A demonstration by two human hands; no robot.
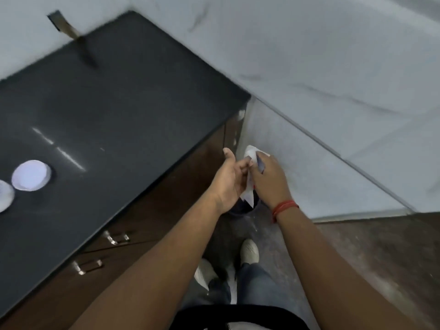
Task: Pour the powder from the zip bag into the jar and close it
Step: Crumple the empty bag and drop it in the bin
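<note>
Nearest are the person's two forearms reaching out over their own shoes (248,252) and the floor (357,258), off the side of the counter; the right hand (270,179), with a red thread (284,207) at the wrist, is closed around a crumpled pale zip bag (250,154), while the left hand (229,179) lies half open beside it, fingertips touching the bag but the palm loose; below the hands sits a dark round thing, perhaps a bin (242,207), though it is mostly hidden. The bag looks empty, thin and limp, so it should weigh almost nothing, crush easily and slip if pinched at one corner; a whole-hand grasp round the crumple seems safest. Farther left, on the dark counter (119,103), stand two white round things, likely the jar (31,175) and the lid (4,196); blur hides which is which; whether the jar is closed is unclear.
</note>
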